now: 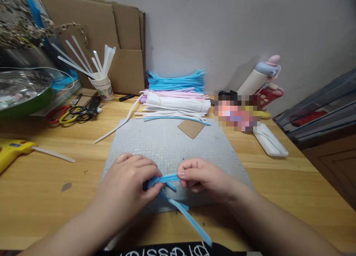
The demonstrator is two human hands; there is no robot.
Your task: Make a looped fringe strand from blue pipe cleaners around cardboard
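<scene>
Low over the grey cutting mat [125, 144], my left hand [133, 176] is closed around a bunch of blue pipe cleaners [167, 179]. Part of the bunch is hidden inside the fingers. My right hand [200, 176] pinches the end of the blue strands that run across from the left hand. Other blue ends hang loose below, the longest one slanting down toward the table's front edge. On the far part of the mat lies a brown cardboard diamond [191, 128].
Bundles of blue [175, 81] and white pipe cleaners [178, 103] lie behind the mat. Scissors [66, 114], a cup of glue sticks [101, 86] and a yellow glue gun [13, 150] are at left. A bottle [256, 78] and white case [269, 140] are at right.
</scene>
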